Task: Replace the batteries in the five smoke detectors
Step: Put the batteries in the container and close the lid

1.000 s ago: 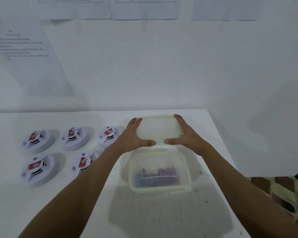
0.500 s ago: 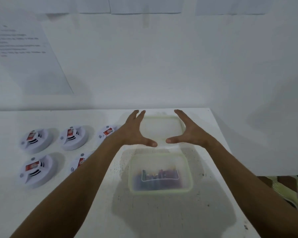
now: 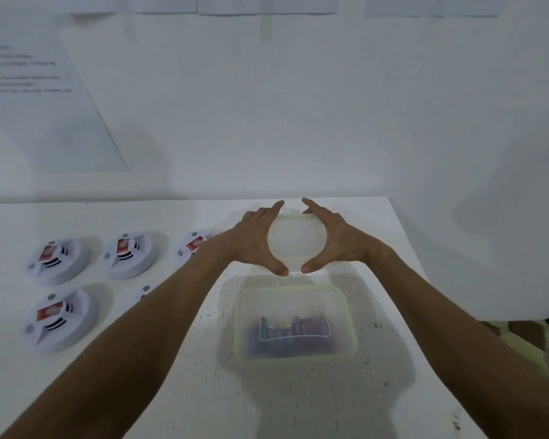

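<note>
Five white round smoke detectors with red labels lie in two rows at the table's left: one (image 3: pixel 56 259), a second (image 3: pixel 129 253), a third (image 3: pixel 195 245), a fourth (image 3: pixel 59 318), and a fifth (image 3: pixel 145 291) mostly hidden by my left forearm. A clear plastic container (image 3: pixel 240 327) with a greenish rim stands open in front of me, with several dark batteries (image 3: pixel 293 332) inside. Its lid (image 3: pixel 295 240) lies flat on the table just behind it. My left hand (image 3: pixel 254 245) and right hand (image 3: pixel 336 240) curve around the lid's sides with fingers spread, thumb tips nearly meeting, gripping nothing.
The white table (image 3: pixel 298 400) ends close on the right (image 3: pixel 425 280), with tiled floor (image 3: pixel 526 337) beyond. A white wall rises right behind the table, with a printed sheet (image 3: pixel 45 99) taped at the left and more sheets along the top.
One second ago both hands held the lid above the table. They set it down behind the container and let go; now the hands have drawn closer together around it.
</note>
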`<state>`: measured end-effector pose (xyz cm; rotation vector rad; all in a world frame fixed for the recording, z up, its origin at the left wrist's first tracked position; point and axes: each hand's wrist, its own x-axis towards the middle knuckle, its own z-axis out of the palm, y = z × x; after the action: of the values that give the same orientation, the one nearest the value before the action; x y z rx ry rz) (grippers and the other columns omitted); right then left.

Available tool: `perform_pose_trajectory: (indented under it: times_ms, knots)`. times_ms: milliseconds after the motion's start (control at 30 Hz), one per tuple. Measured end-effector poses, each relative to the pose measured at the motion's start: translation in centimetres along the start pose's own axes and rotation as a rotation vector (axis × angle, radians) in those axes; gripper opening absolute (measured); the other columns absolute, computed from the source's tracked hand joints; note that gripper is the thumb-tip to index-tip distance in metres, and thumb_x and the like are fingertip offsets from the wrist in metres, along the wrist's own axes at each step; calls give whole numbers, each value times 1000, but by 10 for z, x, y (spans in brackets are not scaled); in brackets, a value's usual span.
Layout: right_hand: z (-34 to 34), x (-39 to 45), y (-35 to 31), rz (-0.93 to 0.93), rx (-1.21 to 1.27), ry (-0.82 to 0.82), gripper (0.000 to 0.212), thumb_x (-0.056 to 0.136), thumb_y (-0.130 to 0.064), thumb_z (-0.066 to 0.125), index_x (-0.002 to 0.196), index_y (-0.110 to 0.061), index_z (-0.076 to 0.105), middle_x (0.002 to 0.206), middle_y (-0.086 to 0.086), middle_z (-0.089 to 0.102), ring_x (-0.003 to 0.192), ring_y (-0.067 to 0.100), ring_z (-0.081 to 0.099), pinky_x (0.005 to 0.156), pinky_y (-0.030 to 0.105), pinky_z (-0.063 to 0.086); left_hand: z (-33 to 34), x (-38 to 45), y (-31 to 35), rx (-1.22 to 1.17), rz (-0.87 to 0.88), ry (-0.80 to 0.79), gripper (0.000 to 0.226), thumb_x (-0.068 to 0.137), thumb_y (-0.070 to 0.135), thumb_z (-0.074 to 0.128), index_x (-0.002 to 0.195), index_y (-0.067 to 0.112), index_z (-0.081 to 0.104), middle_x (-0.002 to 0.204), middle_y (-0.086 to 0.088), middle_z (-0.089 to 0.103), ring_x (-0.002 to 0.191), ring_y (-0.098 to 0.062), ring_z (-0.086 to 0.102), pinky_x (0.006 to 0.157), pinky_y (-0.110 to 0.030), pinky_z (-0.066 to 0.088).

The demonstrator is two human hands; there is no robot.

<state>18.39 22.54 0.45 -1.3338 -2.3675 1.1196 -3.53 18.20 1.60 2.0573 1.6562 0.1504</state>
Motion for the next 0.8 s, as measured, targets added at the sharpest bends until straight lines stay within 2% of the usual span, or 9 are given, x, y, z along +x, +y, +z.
perform_pose_trajectory:
  times_ms: [67, 267, 467, 633, 733, 800]
  knots:
    - [1, 0, 0, 0, -5, 9, 136, 51, -44, 95, 153, -40, 6, 139, -15, 35, 135, 19, 28, 116, 49, 30, 1, 1, 0, 25, 0, 2, 138, 53, 60, 85, 152, 30, -8, 157, 1, 14, 143, -26, 13, 115, -50, 23]
    - [3, -1, -1, -18, 1, 42, 135, 49, -40, 93, 154, -38, 9, 133, -12, 37, 130, 20, 33, 114, 47, 32, 5, -1, 2, -6, -1, 55, 131, 50, 54, 79, 150, 33, -2, 144, 2, 30, 130, -26, 26, 106, -48, 34]
    - [-1, -2, -3, -11, -64, -6, 131, 49, -37, 86, 153, -41, 6, 135, -9, 34, 130, 23, 30, 112, 46, 33, 7, 0, 2, 11, -5, 66, 129, 50, 51, 78, 149, 35, -3, 136, 0, 34, 123, -25, 30, 103, -47, 36]
    - [1, -2, -4, -11, -67, 10, 129, 48, -30, 78, 153, -41, 5, 129, -9, 35, 125, 23, 33, 108, 42, 35, 9, 1, 2, 10, -2, 71, 128, 47, 52, 73, 149, 35, -2, 134, 0, 34, 122, -25, 30, 104, -47, 35]
    - [1, -2, -1, -21, -21, 23, 133, 49, -34, 86, 153, -39, 4, 137, -9, 33, 129, 21, 32, 112, 44, 34, 8, 1, 0, 2, 19, 79, 128, 51, 52, 77, 150, 34, -2, 138, 0, 33, 128, -26, 27, 106, -44, 32]
    - [2, -4, 2, -33, 19, 53, 136, 49, -39, 93, 154, -38, 6, 151, -7, 23, 139, 18, 25, 116, 42, 31, 9, 0, -1, -24, 26, 91, 132, 53, 56, 81, 151, 33, -5, 147, -1, 27, 137, -26, 19, 110, -44, 26]
